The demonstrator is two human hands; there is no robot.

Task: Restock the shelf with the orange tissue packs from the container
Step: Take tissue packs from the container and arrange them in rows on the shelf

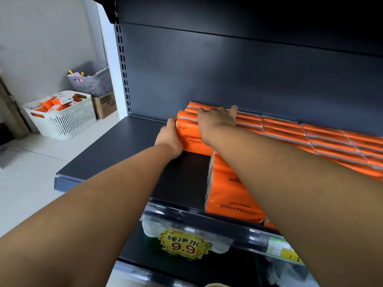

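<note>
Several orange tissue packs stand in a row (290, 129) along the back of the dark shelf (116, 154). At the row's left end sits an orange pack (189, 137) printed "COTTON TISSUE". My left hand (169, 139) presses against its left side, and my right hand (215, 121) lies flat over its top, fingers reaching toward the back panel. Two more orange packs (230, 195) lie flat near the shelf's front edge, partly under my right forearm. A white slatted container (62, 114) with more orange packs sits on the floor at the far left.
A grey basket (93, 81) rests on a cardboard box (105, 104) behind the white container. The shelf's left half is bare. Below the front rail (207, 224) is a bottled-water pack with a yellow 9.9 price sticker (184, 245).
</note>
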